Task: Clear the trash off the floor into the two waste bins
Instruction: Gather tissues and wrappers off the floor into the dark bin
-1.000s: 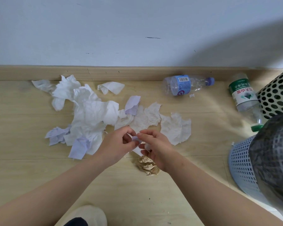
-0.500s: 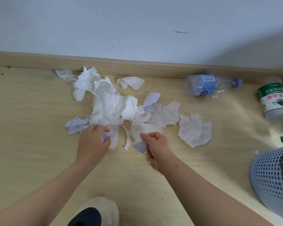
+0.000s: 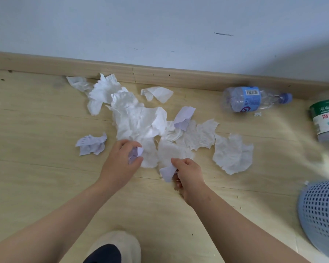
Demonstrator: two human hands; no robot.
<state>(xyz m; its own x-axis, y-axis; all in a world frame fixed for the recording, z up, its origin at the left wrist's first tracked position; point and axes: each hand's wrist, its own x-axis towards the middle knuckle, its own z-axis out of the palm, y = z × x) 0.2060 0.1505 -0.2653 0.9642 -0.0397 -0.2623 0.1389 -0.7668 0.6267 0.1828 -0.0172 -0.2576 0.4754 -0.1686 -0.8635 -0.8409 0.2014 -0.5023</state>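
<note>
The pale wood-plank floor [image 3: 36,186] carries a spread of torn white tissues [image 3: 135,120] near the skirting board [image 3: 179,76]. A crumpled lilac paper [image 3: 91,143] lies just left of them and a lilac scrap [image 3: 184,117] among them. A blue-labelled clear bottle [image 3: 254,98] lies on its side by the skirting. A green-labelled bottle [image 3: 326,118] lies at the right edge, with a blue perforated waste bin [image 3: 321,211] nearer the camera.

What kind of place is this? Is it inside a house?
Probably indoors, in a room of a home or office; I cannot tell which. You can see a pale wooden floor, a skirting board along a painted white wall, and a blue plastic waste bin at the right.
</note>
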